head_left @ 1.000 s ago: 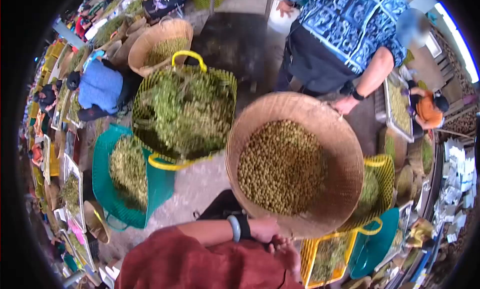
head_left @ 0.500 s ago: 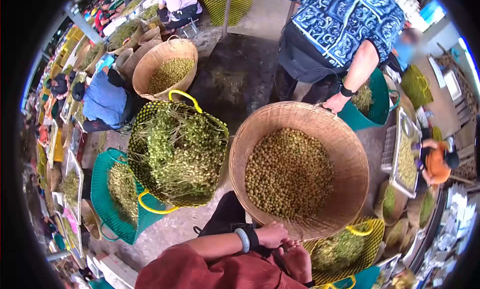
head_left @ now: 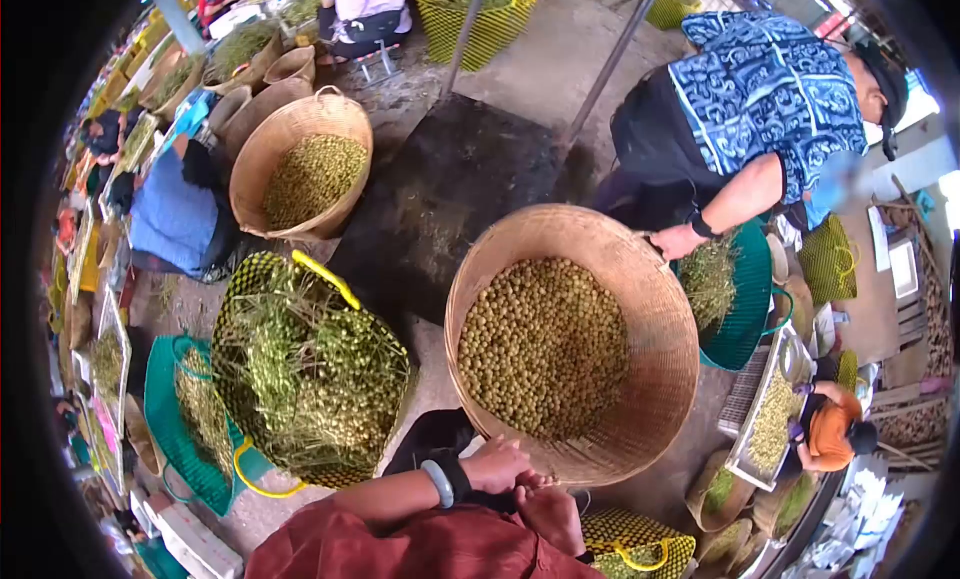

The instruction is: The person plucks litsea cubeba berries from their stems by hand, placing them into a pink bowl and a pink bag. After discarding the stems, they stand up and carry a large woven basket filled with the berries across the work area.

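Observation:
A large woven basket (head_left: pixel 668 379) part-filled with small round greenish-brown fruits (head_left: pixel 540 344) is in front of me, tilted toward my view. At its near rim my left hand (head_left: pixel 497 466), with a pale bangle and a dark band on the wrist, is closed on the basket's edge. Close beside it my right hand (head_left: pixel 550 514) is also closed at the rim; the exact grip of its fingers is partly hidden. Across from me, a co-worker's hand (head_left: pixel 678 242) grips the far side of the same basket.
A dark flat platform (head_left: pixel 455 194) with metal posts lies beyond the basket. To the left are a yellow-black woven bag (head_left: pixel 375 434) of stemmed fruit, a green tub (head_left: pixel 165 409) and another fruit basket (head_left: pixel 245 169). A green tub (head_left: pixel 755 299) stands by the co-worker.
The basket has shifted slightly left in view, still held by both of us. The co-worker appears farther right and bent lower. More of the platform and its posts shows.

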{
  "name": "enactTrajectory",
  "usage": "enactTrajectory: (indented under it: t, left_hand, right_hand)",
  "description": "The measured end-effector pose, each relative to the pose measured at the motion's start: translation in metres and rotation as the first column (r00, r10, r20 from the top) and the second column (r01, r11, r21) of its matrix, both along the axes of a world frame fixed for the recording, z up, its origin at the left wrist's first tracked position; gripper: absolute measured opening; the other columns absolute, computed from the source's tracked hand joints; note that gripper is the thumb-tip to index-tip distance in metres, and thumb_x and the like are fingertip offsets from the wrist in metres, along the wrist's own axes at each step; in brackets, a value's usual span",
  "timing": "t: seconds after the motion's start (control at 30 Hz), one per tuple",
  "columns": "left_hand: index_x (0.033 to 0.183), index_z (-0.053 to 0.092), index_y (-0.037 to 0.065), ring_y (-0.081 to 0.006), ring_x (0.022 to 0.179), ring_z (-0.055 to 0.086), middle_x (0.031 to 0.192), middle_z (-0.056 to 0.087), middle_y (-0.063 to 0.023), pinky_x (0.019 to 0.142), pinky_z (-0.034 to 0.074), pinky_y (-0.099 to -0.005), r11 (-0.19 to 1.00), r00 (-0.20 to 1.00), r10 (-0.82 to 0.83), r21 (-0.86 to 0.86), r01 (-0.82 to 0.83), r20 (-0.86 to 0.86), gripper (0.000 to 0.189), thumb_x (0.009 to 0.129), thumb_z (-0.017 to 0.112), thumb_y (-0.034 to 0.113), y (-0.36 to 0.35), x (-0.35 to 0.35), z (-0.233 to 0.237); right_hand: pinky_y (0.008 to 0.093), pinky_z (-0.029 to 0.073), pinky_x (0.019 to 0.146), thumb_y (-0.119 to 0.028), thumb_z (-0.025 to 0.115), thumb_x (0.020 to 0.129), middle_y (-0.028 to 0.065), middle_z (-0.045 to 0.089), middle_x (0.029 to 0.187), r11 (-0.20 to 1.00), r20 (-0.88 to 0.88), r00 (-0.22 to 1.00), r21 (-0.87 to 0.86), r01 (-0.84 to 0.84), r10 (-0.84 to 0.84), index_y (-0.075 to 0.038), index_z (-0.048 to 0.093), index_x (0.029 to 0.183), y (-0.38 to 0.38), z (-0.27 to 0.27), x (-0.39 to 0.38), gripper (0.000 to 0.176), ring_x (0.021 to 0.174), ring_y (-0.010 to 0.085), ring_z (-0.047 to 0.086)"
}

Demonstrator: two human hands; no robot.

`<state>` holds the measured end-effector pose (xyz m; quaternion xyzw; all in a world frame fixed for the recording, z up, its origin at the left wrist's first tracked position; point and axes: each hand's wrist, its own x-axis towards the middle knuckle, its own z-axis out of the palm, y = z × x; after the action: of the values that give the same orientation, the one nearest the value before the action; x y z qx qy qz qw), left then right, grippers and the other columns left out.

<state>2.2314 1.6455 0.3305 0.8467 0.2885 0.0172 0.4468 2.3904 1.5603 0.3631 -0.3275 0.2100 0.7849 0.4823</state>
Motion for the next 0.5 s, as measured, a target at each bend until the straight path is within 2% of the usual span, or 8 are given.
enactTrajectory:
  t: [0.1,0.2,0.3,0.37,0.43,0.47,0.5]
  left_hand:
    - [0.082,0.065,0.012,-0.0284,0.089,0.056,0.086,0.063,-0.0054,0.078,0.041,-0.0465,0.994,0.993,0.097,0.046,-0.101,0.073,0.013,0.071,0.061,0.017,0.034,-0.012,-0.003]
    - [0.083,0.063,0.011,-0.0284,0.088,0.056,0.086,0.062,-0.0049,0.078,0.041,-0.0449,0.991,0.989,0.133,0.02,-0.134,0.063,0.016,0.068,0.063,0.015,0.074,-0.023,-0.005]
    - [0.083,0.063,0.012,-0.029,0.086,0.056,0.085,0.062,-0.0048,0.076,0.043,-0.0432,0.986,0.986,0.155,0.05,-0.158,0.06,0.018,0.065,0.066,0.015,0.12,-0.035,-0.003]
    - [0.082,0.063,0.012,-0.0291,0.085,0.056,0.084,0.062,-0.0048,0.076,0.043,-0.0432,0.971,0.979,0.192,0.134,-0.2,0.075,0.018,0.065,0.066,0.016,0.145,-0.043,-0.01]
    - [0.08,0.063,0.012,-0.029,0.084,0.056,0.082,0.062,-0.0049,0.075,0.044,-0.0425,0.965,0.972,0.221,0.122,-0.23,0.083,0.016,0.065,0.065,0.016,0.179,-0.05,-0.007]
    - [0.08,0.063,0.012,-0.0292,0.084,0.056,0.082,0.062,-0.005,0.075,0.044,-0.0423,0.962,0.968,0.235,0.123,-0.245,0.087,0.015,0.066,0.065,0.016,0.199,-0.055,-0.004]
    - [0.08,0.063,0.012,-0.0293,0.084,0.057,0.081,0.062,-0.0051,0.075,0.045,-0.042,0.959,0.964,0.25,0.117,-0.259,0.088,0.015,0.066,0.065,0.016,0.218,-0.058,0.001]
  right_hand:
    - [0.0414,0.037,0.095,0.008,0.046,0.077,0.0093,0.056,0.103,0.995,0.001,0.996,-0.035,0.091,-0.091,-0.006,0.048,0.087,0.04,0.004,-0.017,0.017,0.104,0.0222,0.051]
    - [0.0428,0.038,0.095,0.008,0.045,0.078,0.0091,0.055,0.102,0.999,0.137,0.99,-0.04,-0.023,0.029,-0.006,0.047,0.086,0.088,0.006,-0.028,0.016,0.104,0.0217,0.051]
    - [0.0439,0.039,0.096,0.009,0.044,0.079,0.0082,0.055,0.099,0.997,0.17,0.982,-0.023,-0.08,0.083,-0.005,0.047,0.086,0.139,0.004,-0.04,0.016,0.103,0.0207,0.052]
    - [0.0447,0.04,0.097,0.01,0.043,0.079,0.0077,0.056,0.097,0.999,0.1,0.994,-0.017,-0.041,0.043,-0.005,0.048,0.086,0.166,-0.005,-0.046,0.017,0.103,0.0204,0.053]
    - [0.0452,0.039,0.098,0.01,0.042,0.079,0.0076,0.056,0.096,1.0,0.079,0.997,0.009,-0.019,0.018,-0.005,0.049,0.086,0.203,-0.001,-0.054,0.018,0.104,0.0203,0.053]
    - [0.0452,0.039,0.1,0.01,0.04,0.079,0.0078,0.055,0.095,0.998,0.134,0.99,-0.028,-0.048,0.051,-0.004,0.048,0.084,0.232,0.017,-0.061,0.017,0.104,0.0203,0.053]
    - [0.0434,0.041,0.097,0.012,0.04,0.078,0.0092,0.053,0.096,0.998,0.11,0.993,-0.047,-0.033,0.038,-0.002,0.046,0.086,0.256,0.022,-0.067,0.018,0.101,0.0216,0.053]
